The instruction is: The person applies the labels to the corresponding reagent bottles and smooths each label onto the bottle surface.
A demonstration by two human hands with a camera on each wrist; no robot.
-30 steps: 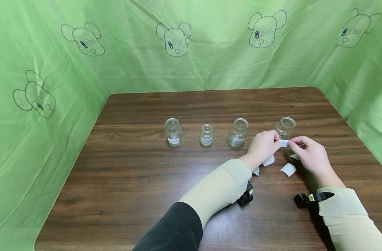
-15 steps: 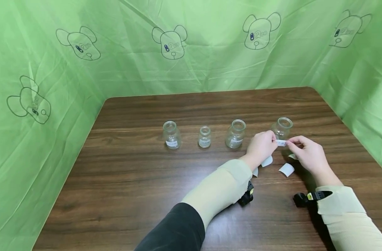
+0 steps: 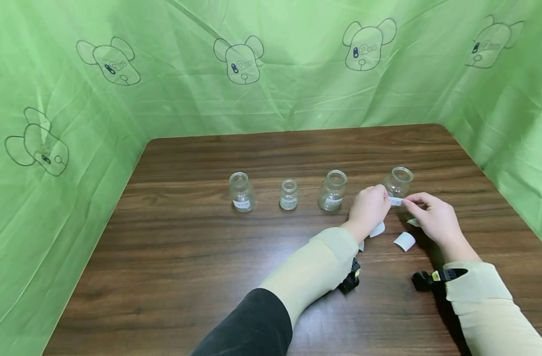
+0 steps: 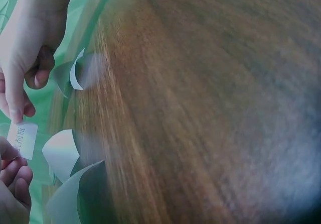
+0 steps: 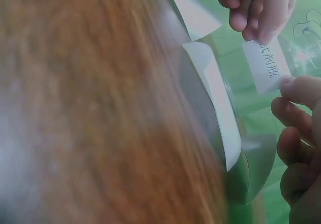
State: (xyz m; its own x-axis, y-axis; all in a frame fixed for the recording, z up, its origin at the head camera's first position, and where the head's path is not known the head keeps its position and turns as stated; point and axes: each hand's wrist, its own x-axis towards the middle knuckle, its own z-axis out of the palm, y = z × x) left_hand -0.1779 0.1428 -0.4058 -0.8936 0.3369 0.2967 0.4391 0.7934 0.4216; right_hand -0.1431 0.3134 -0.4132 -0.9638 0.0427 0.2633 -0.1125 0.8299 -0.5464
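A small white label (image 3: 395, 201) with handwritten characters is stretched between my two hands, in front of the rightmost glass jar (image 3: 398, 182). My left hand (image 3: 368, 208) pinches its left end between thumb and finger. At the other end, the thumb and forefinger of my right hand (image 3: 434, 220) grip it. In the head view the label overlaps the lower front of that jar. The writing on the label (image 5: 267, 66) shows in the right wrist view, with fingertips at opposite ends.
Three more open glass jars stand in a row to the left: a jar (image 3: 242, 194), a smaller one (image 3: 289, 196) and a wider one (image 3: 333, 192), each labelled. Curled paper pieces (image 3: 404, 241) lie near my wrists. Green cloth (image 3: 297, 99) surrounds the wooden table (image 3: 186, 257).
Both hands keep hold of the label and have edged it slightly closer to the rightmost jar. The head view has shifted a little; jars and paper pieces stay in place.
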